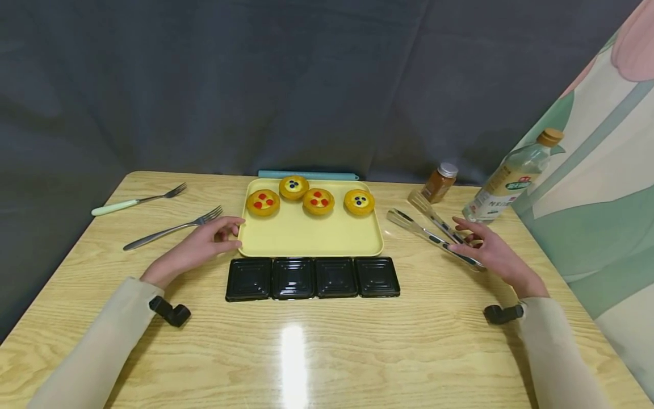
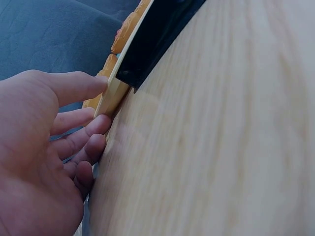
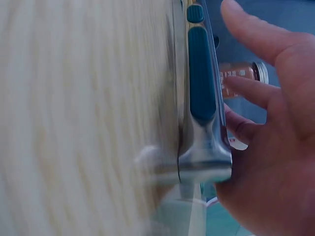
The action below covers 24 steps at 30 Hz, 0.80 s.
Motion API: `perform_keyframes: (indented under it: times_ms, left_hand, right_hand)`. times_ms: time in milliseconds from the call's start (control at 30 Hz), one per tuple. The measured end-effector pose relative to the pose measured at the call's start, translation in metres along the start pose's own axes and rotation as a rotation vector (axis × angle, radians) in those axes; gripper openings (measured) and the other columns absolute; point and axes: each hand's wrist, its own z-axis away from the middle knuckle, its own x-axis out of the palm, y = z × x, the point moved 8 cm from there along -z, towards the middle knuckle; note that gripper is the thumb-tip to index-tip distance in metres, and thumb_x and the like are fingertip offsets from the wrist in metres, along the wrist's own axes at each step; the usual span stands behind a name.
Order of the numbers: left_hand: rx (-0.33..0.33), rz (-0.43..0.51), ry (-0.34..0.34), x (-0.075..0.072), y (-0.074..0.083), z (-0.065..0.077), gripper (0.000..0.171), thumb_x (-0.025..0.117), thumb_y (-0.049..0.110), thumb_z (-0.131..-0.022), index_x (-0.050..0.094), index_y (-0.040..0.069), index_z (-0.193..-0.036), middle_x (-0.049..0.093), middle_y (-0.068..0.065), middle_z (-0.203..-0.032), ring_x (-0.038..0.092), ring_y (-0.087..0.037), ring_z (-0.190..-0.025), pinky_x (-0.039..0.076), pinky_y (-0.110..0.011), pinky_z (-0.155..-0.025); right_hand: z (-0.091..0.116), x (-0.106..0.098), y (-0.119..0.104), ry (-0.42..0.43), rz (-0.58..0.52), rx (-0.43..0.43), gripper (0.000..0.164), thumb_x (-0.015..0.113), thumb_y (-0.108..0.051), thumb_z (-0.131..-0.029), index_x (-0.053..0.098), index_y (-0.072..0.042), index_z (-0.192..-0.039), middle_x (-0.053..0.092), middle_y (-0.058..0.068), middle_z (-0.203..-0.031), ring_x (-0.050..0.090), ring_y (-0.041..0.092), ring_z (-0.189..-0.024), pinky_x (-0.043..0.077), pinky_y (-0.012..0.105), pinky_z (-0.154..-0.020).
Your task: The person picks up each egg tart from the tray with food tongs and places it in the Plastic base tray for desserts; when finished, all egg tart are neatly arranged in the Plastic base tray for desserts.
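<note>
My left hand (image 1: 209,241) is at the left edge of a yellow tray (image 1: 311,238), thumb and forefinger apart. In the left wrist view its fingertips (image 2: 101,123) are against or very near the tray's side. The tray bears two tarts with red dots, one a red-dotted tart (image 1: 318,201), and two with dark dots, one a dark-dotted tart (image 1: 359,202). My right hand (image 1: 487,247) is over the handle end of metal tongs (image 1: 426,233) with dark grips. Its thumb and fingers are spread, not closed round the tongs; whether they touch cannot be told.
A black compartmented tray (image 1: 313,278) lies in front of the yellow one. Two forks lie at left: a green-handled fork (image 1: 138,201) and a metal fork (image 1: 174,228). A spice jar (image 1: 439,182) and a tall bottle (image 1: 511,179) stand behind the tongs. A teal bar (image 1: 309,175) lies behind the tray.
</note>
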Motion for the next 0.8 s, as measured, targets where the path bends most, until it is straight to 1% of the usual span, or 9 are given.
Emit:
perform_keyframes:
  times_ms: [67, 167, 300, 367, 433, 500, 567, 733, 800]
  left_hand:
    - [-0.001, 0.001, 0.000, 0.0001, -0.0004, -0.0002, 0.052, 0.069, 0.014, -0.098, 0.049, -0.004, -0.142, 0.052, -0.013, -0.111, 0.048, -0.026, -0.093, 0.042, -0.028, -0.076]
    - [0.000, 0.000, 0.000, 0.0002, 0.0002, -0.0004, 0.052, 0.069, 0.013, -0.098, 0.049, -0.004, -0.142, 0.052, -0.012, -0.111, 0.048, -0.026, -0.093, 0.042, -0.028, -0.076]
    - [-0.002, 0.000, 0.004, 0.0012, 0.0012, -0.0012, 0.051, 0.068, 0.012, -0.098, 0.049, -0.004, -0.142, 0.052, -0.012, -0.110, 0.048, -0.026, -0.093, 0.042, -0.028, -0.076]
    - [-0.005, 0.001, 0.005, 0.0017, 0.0012, -0.0014, 0.050, 0.068, 0.012, -0.098, 0.049, -0.004, -0.142, 0.052, -0.012, -0.110, 0.048, -0.026, -0.093, 0.042, -0.028, -0.076]
    - [-0.008, 0.004, 0.006, 0.0017, 0.0009, -0.0014, 0.050, 0.068, 0.011, -0.098, 0.050, -0.004, -0.142, 0.052, -0.012, -0.110, 0.048, -0.025, -0.093, 0.042, -0.028, -0.076]
    - [-0.008, 0.006, 0.007, 0.0012, 0.0012, -0.0010, 0.050, 0.068, 0.011, -0.098, 0.050, -0.004, -0.141, 0.052, -0.012, -0.110, 0.047, -0.025, -0.093, 0.042, -0.027, -0.076]
    - [0.000, 0.008, 0.007, 0.0007, 0.0024, -0.0004, 0.050, 0.068, 0.011, -0.098, 0.049, -0.005, -0.141, 0.051, -0.012, -0.110, 0.047, -0.025, -0.093, 0.042, -0.028, -0.076]
    - [0.006, 0.013, -0.004, 0.0003, 0.0052, 0.0010, 0.051, 0.067, 0.013, -0.099, 0.048, -0.006, -0.142, 0.051, -0.013, -0.110, 0.047, -0.024, -0.093, 0.042, -0.028, -0.076]
    - [0.003, 0.017, -0.009, 0.0005, 0.0063, 0.0015, 0.052, 0.067, 0.014, -0.099, 0.047, -0.006, -0.143, 0.051, -0.013, -0.111, 0.047, -0.024, -0.093, 0.042, -0.028, -0.077]
  right_hand:
    - [-0.0017, 0.0013, -0.0011, 0.004, 0.008, 0.002, 0.077, 0.068, -0.034, -0.099, 0.029, -0.007, -0.159, 0.041, 0.026, -0.148, 0.045, 0.036, -0.115, 0.039, 0.039, -0.086]
    - [-0.0040, 0.0041, -0.0028, 0.010, 0.006, -0.007, 0.077, 0.069, -0.034, -0.098, 0.030, -0.005, -0.158, 0.041, 0.026, -0.149, 0.044, 0.040, -0.118, 0.040, 0.046, -0.089]
    - [-0.0054, 0.0067, -0.0035, 0.020, -0.004, -0.024, 0.079, 0.073, -0.031, -0.096, 0.032, -0.003, -0.157, 0.035, 0.027, -0.154, 0.038, 0.048, -0.132, 0.033, 0.061, -0.099]
    - [-0.0059, 0.0075, -0.0038, 0.030, 0.008, -0.030, 0.079, 0.074, -0.030, -0.095, 0.034, -0.003, -0.156, 0.035, 0.028, -0.155, 0.039, 0.048, -0.132, 0.032, 0.063, -0.100]
    - [-0.0064, 0.0076, -0.0036, 0.044, 0.024, -0.027, 0.077, 0.075, -0.031, -0.094, 0.037, -0.003, -0.155, 0.038, 0.027, -0.153, 0.042, 0.046, -0.129, 0.034, 0.061, -0.099]
    - [-0.0068, 0.0075, -0.0040, 0.061, 0.046, -0.017, 0.076, 0.075, -0.033, -0.093, 0.040, -0.004, -0.154, 0.043, 0.026, -0.149, 0.048, 0.042, -0.119, 0.036, 0.055, -0.094]
    - [-0.0074, 0.0075, -0.0049, 0.074, 0.055, -0.008, 0.075, 0.076, -0.033, -0.093, 0.042, -0.004, -0.153, 0.048, 0.025, -0.145, 0.049, 0.039, -0.113, 0.037, 0.050, -0.090]
    - [-0.0080, 0.0051, -0.0074, 0.123, 0.074, -0.013, 0.071, 0.078, -0.032, -0.091, 0.049, -0.003, -0.149, 0.056, 0.024, -0.135, 0.052, 0.037, -0.108, 0.040, 0.038, -0.082]
    - [-0.0080, 0.0038, -0.0086, 0.144, 0.082, -0.022, 0.069, 0.079, -0.031, -0.090, 0.052, -0.002, -0.147, 0.058, 0.024, -0.131, 0.053, 0.037, -0.106, 0.040, 0.036, -0.080]
